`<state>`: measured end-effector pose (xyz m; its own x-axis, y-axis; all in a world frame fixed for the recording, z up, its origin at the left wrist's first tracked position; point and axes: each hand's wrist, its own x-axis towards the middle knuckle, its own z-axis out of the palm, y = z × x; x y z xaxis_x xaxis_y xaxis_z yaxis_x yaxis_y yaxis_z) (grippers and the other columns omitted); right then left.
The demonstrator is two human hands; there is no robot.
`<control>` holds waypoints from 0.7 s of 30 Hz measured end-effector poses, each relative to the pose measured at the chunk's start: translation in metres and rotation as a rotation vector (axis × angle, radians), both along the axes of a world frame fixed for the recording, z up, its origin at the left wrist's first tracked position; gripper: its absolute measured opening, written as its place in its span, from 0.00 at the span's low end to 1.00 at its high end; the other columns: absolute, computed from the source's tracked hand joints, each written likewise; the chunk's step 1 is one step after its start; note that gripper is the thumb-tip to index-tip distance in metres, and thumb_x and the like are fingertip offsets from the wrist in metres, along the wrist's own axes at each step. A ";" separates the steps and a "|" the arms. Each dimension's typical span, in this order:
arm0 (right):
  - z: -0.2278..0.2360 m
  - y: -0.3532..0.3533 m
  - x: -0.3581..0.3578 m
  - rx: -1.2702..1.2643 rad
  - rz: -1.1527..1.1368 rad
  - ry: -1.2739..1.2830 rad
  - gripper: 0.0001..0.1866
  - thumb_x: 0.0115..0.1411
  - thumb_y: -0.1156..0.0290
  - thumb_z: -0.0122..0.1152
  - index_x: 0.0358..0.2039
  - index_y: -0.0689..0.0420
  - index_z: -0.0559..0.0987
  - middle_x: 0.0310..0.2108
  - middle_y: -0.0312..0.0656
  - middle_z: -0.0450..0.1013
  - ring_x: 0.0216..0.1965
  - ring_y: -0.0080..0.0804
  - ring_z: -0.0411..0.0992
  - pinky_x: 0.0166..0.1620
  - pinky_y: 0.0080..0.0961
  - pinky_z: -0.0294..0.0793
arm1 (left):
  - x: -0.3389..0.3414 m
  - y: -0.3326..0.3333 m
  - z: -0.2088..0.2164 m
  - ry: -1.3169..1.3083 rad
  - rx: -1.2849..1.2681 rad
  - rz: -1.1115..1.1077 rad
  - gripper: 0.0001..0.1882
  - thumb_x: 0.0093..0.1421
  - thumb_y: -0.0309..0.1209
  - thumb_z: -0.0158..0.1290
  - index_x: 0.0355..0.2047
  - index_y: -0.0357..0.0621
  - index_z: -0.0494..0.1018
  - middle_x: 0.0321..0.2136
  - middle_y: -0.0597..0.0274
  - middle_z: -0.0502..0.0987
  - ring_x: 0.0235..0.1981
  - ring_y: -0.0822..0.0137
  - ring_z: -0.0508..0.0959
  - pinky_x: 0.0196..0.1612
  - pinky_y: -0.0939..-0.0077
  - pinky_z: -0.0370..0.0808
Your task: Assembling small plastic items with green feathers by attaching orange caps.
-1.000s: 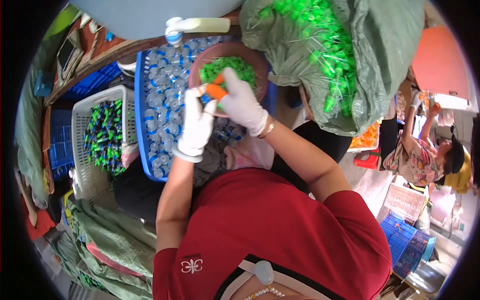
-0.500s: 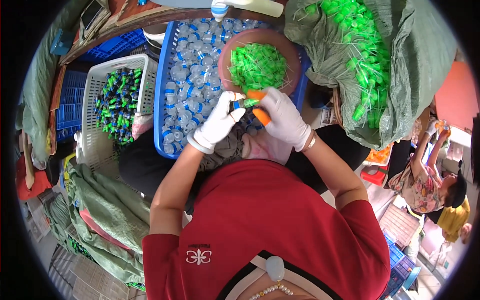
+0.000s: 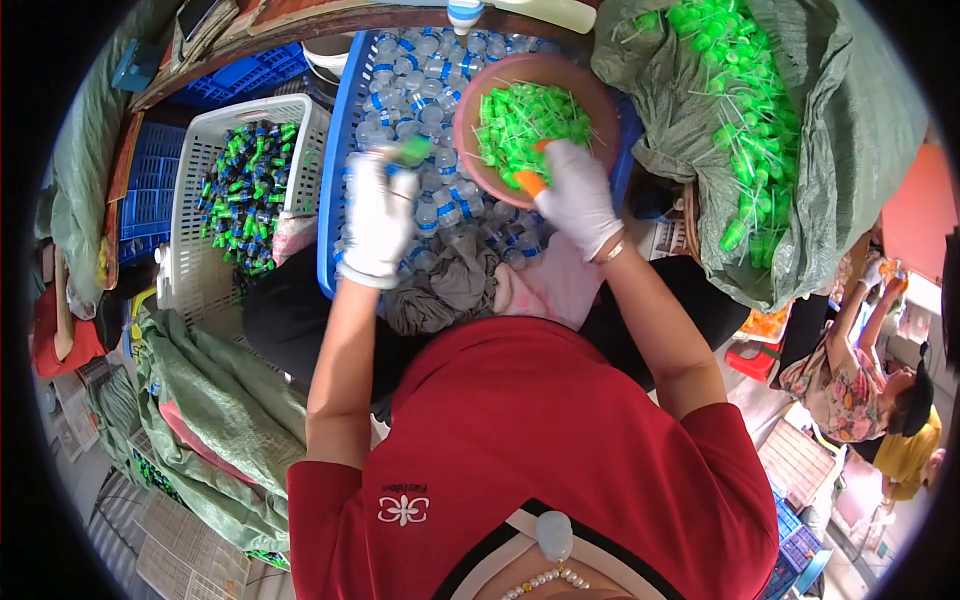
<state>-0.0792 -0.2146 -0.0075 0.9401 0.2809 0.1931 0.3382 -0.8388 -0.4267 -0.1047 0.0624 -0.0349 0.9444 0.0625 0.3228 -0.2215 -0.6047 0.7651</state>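
Note:
My left hand [image 3: 380,215], in a white glove and blurred by motion, is over the left part of a blue crate [image 3: 328,215] of small clear bottles with blue bands. Its fingers are closed around a small bottle, whose green cap [image 3: 412,151] sticks out to the right; the rest is smeared. At the near rim of a pink bowl [image 3: 466,150], my right hand [image 3: 580,195] reaches in toward a heap of green caps [image 3: 530,125] with thin white tubes. Orange covers are on its thumb and a finger, which stand apart with nothing visible between them.
To the left stands a white basket [image 3: 312,140] full of dark bottles with green caps. A green woven sack [image 3: 660,130] at the right holds more green caps. A cloth [image 3: 560,280] lies across my lap. Another person [image 3: 850,390] works at far right.
My hands were together in front of the bowl, with a green-capped bottle between them. The left has moved away to the left with it, and the right has moved to the caps in the bowl.

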 end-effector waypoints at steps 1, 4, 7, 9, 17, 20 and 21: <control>-0.004 -0.009 0.008 -0.166 -0.031 -0.038 0.11 0.53 0.68 0.61 0.38 0.54 0.77 0.34 0.45 0.75 0.39 0.46 0.73 0.39 0.43 0.70 | 0.011 0.029 0.000 -0.058 0.213 0.215 0.19 0.59 0.24 0.57 0.51 0.39 0.69 0.45 0.54 0.73 0.44 0.59 0.74 0.52 0.65 0.70; -0.023 -0.023 0.027 -0.415 -0.060 -0.066 0.12 0.50 0.68 0.61 0.37 0.52 0.77 0.35 0.42 0.74 0.42 0.43 0.72 0.40 0.43 0.68 | 0.025 0.052 0.014 -0.301 0.697 0.602 0.22 0.53 0.30 0.62 0.48 0.40 0.72 0.41 0.50 0.74 0.43 0.50 0.73 0.49 0.54 0.69; -0.038 -0.020 0.035 -0.590 -0.041 -0.058 0.13 0.48 0.67 0.61 0.37 0.51 0.77 0.36 0.40 0.73 0.44 0.40 0.71 0.41 0.42 0.67 | 0.034 0.016 0.004 -0.086 0.650 0.238 0.21 0.51 0.35 0.63 0.46 0.49 0.75 0.39 0.54 0.75 0.42 0.51 0.73 0.46 0.56 0.70; -0.040 -0.018 0.036 -0.510 -0.026 -0.032 0.14 0.49 0.69 0.60 0.38 0.52 0.77 0.37 0.41 0.72 0.44 0.43 0.70 0.43 0.43 0.66 | 0.043 -0.017 -0.017 0.008 0.613 0.177 0.21 0.50 0.37 0.63 0.46 0.50 0.76 0.38 0.54 0.76 0.41 0.52 0.74 0.45 0.56 0.72; 0.011 -0.017 0.023 -0.174 0.090 -0.144 0.16 0.49 0.75 0.58 0.42 0.56 0.76 0.37 0.45 0.73 0.42 0.48 0.71 0.46 0.43 0.67 | 0.067 -0.031 -0.062 0.184 -0.087 0.028 0.17 0.56 0.33 0.58 0.46 0.43 0.73 0.38 0.55 0.77 0.36 0.58 0.77 0.39 0.64 0.75; 0.032 -0.011 0.016 -0.036 0.109 -0.129 0.17 0.50 0.77 0.59 0.42 0.57 0.75 0.37 0.46 0.74 0.40 0.49 0.72 0.44 0.43 0.69 | 0.082 -0.031 -0.037 0.218 -0.847 -0.218 0.15 0.58 0.27 0.54 0.46 0.41 0.71 0.37 0.56 0.77 0.34 0.62 0.78 0.38 0.69 0.76; 0.038 -0.008 0.015 0.077 0.075 -0.089 0.16 0.51 0.78 0.60 0.43 0.58 0.75 0.37 0.47 0.74 0.39 0.50 0.72 0.42 0.42 0.69 | 0.089 -0.031 -0.023 0.208 -1.252 -0.435 0.15 0.58 0.23 0.51 0.46 0.40 0.70 0.37 0.57 0.77 0.33 0.64 0.78 0.38 0.72 0.76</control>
